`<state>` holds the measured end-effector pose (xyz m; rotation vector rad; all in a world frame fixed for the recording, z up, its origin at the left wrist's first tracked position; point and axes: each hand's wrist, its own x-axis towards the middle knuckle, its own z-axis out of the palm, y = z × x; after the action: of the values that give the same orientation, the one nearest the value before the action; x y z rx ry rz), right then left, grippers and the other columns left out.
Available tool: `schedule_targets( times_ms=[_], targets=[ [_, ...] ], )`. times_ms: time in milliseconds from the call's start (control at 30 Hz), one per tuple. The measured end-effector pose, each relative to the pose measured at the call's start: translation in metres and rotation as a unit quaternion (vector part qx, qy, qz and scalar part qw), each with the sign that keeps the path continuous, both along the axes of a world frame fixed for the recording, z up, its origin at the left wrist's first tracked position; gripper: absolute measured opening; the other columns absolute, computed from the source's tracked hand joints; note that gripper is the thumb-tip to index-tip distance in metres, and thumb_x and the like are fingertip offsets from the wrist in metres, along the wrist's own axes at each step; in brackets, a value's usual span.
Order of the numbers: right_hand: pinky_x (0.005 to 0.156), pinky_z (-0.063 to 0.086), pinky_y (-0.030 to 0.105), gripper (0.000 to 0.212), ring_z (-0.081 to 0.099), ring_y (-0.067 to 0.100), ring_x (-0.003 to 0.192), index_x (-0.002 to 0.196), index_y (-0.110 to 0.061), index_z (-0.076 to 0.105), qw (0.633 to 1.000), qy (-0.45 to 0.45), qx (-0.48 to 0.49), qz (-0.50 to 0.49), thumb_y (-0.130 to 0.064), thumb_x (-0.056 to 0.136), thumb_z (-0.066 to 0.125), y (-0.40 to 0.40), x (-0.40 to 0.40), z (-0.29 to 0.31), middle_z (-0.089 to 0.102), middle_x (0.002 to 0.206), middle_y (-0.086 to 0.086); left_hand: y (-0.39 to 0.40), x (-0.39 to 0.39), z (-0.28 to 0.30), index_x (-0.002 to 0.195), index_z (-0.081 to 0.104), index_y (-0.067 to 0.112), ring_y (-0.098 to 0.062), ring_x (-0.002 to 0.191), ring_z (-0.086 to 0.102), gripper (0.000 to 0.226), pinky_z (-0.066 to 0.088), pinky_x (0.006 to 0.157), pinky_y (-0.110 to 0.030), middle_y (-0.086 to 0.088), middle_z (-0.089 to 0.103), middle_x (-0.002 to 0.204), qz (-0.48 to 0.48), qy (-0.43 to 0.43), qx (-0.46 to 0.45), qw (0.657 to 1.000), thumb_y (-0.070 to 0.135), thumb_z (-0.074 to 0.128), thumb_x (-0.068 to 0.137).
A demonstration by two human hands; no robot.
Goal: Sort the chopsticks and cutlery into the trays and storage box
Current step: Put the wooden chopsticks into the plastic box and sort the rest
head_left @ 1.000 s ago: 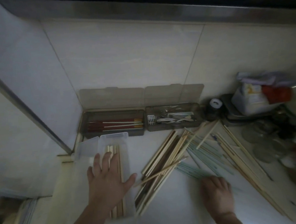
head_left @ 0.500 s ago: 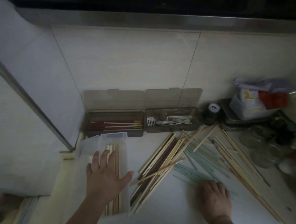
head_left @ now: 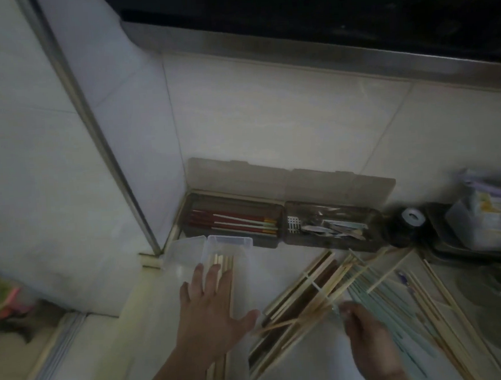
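1. We see the left hand (head_left: 210, 314) lying flat with its fingers spread on the pale wooden chopsticks (head_left: 224, 283) inside the clear plastic storage box (head_left: 232, 241), lower centre of the frame; its grip is open and holds nothing.
2. The right hand (head_left: 369, 338), at the lower right, reaches into the loose heap of wooden and pale green chopsticks (head_left: 333, 288) scattered on the white table (head_left: 309, 363). Its fingertips touch the pile, but blur keeps us from telling whether they pinch a stick.
3. Behind, against the tiled wall, stand two brown lidded trays: the left tray (head_left: 233, 220) holds red-and-white chopsticks, the right tray (head_left: 332, 225) holds small cutlery.
4. We judge the step in hand to be picking wooden sticks out of the heap for the box, with most of the heap still unsorted.
5. The next move calls for separating one kind from the crossed sticks and laying it parallel beside those under the left hand.
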<state>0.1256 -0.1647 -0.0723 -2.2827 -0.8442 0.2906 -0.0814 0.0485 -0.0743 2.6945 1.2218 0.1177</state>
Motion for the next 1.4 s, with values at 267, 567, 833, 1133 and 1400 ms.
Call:
schedule_targets(
  times_ms=[267, 567, 833, 1133, 1400],
  targets=[
    [0.083, 0.049, 0.029, 0.021, 0.063, 0.023, 0.090, 0.102, -0.013, 0.070, 0.988, -0.057, 0.044, 0.138, -0.004, 0.088, 0.058, 0.201, 0.032, 0.025, 0.067, 0.096, 0.008, 0.000, 0.000, -0.010, 0.125, 0.063, 0.013, -0.042, 0.132, 0.042, 0.093, 0.038, 0.098, -0.065, -0.012, 0.058, 0.133, -0.020, -0.026, 0.021, 0.999, 0.085, 0.049, 0.067],
    [0.084, 0.049, 0.029, 0.029, 0.064, 0.027, 0.097, 0.103, -0.024, 0.069, 0.944, -0.114, -0.246, 0.188, -0.006, 0.087, 0.053, 0.285, 0.043, 0.007, 0.069, 0.106, 0.009, 0.003, 0.001, -0.008, 0.125, 0.063, 0.015, -0.041, 0.132, 0.038, 0.095, 0.044, 0.092, -0.068, -0.010, 0.057, 0.134, -0.017, -0.045, 0.011, 0.999, 0.085, 0.053, 0.061],
    [0.086, 0.044, 0.021, 0.017, 0.066, 0.021, 0.091, 0.095, -0.012, 0.074, 0.964, -0.097, -0.095, 0.231, -0.002, 0.085, 0.063, 0.254, 0.052, 0.014, 0.072, 0.100, 0.006, 0.004, 0.003, -0.006, 0.124, 0.063, 0.016, -0.040, 0.133, 0.038, 0.095, 0.040, 0.095, -0.067, -0.009, 0.058, 0.133, -0.015, -0.033, -0.003, 0.999, 0.085, 0.052, 0.059],
    [0.067, 0.037, 0.023, 0.009, 0.065, 0.026, 0.071, 0.089, -0.012, 0.073, 0.993, -0.081, -0.072, -0.035, -0.007, 0.085, 0.066, 0.049, 0.077, 0.019, 0.071, 0.084, 0.010, 0.003, 0.001, -0.003, 0.121, 0.068, 0.013, -0.043, 0.132, 0.046, 0.093, 0.027, 0.100, -0.061, -0.012, 0.060, 0.133, -0.026, 0.017, 0.004, 0.999, 0.086, 0.038, 0.072],
    [0.057, 0.053, 0.042, 0.037, 0.063, 0.038, 0.072, 0.085, -0.016, 0.076, 0.961, -0.203, -0.185, -0.029, -0.032, 0.075, 0.045, -0.063, 0.042, -0.051, 0.070, 0.084, 0.009, 0.001, 0.001, -0.004, 0.120, 0.067, 0.015, -0.042, 0.132, 0.042, 0.088, 0.043, 0.094, -0.065, -0.011, 0.059, 0.131, -0.018, 0.029, 0.039, 0.999, 0.084, 0.043, 0.071]
  ],
)
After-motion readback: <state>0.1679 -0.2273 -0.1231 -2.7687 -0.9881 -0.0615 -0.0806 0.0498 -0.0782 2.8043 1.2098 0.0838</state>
